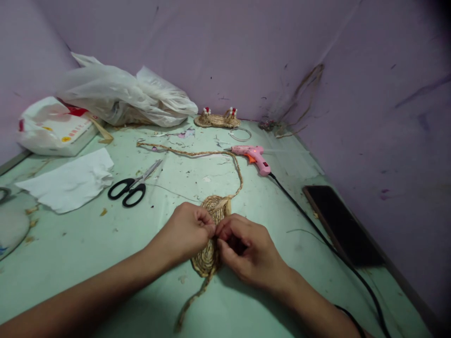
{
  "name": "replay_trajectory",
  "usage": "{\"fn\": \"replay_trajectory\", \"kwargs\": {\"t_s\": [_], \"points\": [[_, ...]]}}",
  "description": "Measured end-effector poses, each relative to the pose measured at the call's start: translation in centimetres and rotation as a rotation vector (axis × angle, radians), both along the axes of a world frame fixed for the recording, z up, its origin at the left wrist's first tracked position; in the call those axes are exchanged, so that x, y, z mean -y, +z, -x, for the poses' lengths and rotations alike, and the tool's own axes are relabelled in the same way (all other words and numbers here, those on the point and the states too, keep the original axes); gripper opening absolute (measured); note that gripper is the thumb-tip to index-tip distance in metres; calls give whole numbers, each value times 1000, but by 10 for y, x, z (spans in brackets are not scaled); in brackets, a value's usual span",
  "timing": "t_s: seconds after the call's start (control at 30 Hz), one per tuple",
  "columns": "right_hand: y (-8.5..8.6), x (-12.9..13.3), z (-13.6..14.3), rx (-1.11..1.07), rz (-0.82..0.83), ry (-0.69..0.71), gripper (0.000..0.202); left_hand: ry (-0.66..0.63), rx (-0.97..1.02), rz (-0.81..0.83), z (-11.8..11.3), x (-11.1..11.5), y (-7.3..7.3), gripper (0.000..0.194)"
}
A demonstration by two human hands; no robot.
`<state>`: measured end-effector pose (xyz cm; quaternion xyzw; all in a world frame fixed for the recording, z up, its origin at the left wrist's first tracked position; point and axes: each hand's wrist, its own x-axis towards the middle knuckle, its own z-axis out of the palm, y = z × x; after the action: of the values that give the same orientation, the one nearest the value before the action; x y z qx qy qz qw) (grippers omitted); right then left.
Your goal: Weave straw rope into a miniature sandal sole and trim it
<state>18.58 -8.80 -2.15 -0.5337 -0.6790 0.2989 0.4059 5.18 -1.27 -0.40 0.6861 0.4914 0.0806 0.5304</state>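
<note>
An oval piece of coiled, braided straw (205, 259), shaped like a small sole, lies on the table below my hands. My left hand (192, 230) is closed in a pinch over its middle. From the right, my right hand (248, 249) meets it with thumb and forefinger nearly together. Whatever the fingertips grip is too small or hidden to make out. A braided straw cord (240, 174) runs from the piece's far end up and left across the table. Its other tail (193, 298) hangs toward me. A flat straw strip (221, 204) crosses the far end.
Black-handled scissors (132, 188) lie left, beside crumpled white paper (73, 180). A pink glue gun (252, 155) with a black cable (317, 230) is right, near a dark phone (341, 225). Plastic bags (130, 94) and a finished-looking straw piece with beads (217, 121) sit by the wall.
</note>
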Motion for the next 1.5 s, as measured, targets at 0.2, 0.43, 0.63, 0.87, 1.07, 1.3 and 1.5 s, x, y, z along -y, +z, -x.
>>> {"fn": "replay_trajectory", "kwargs": {"t_s": [0.2,0.43,0.63,0.87,1.07,1.3,1.5], "points": [[-5,1,1,-47,168,-20,8,39,30,78,3,0,2,11],[-7,-3,4,-507,518,-149,15,43,28,55,13,-1,4,10],[-3,-8,7,-624,588,-259,19,-6,73,-1,18,6,8,13],[2,-7,9,-609,597,-279,13,-99,90,-126,19,13,13,17],[-3,-3,4,-416,447,-181,7,-221,253,-397,11,16,13,15],[0,-5,4,-528,532,-190,7,-79,313,-308,-3,-3,20,34],[3,-10,7,-633,642,-239,11,211,133,-383,12,-20,12,46]]}}
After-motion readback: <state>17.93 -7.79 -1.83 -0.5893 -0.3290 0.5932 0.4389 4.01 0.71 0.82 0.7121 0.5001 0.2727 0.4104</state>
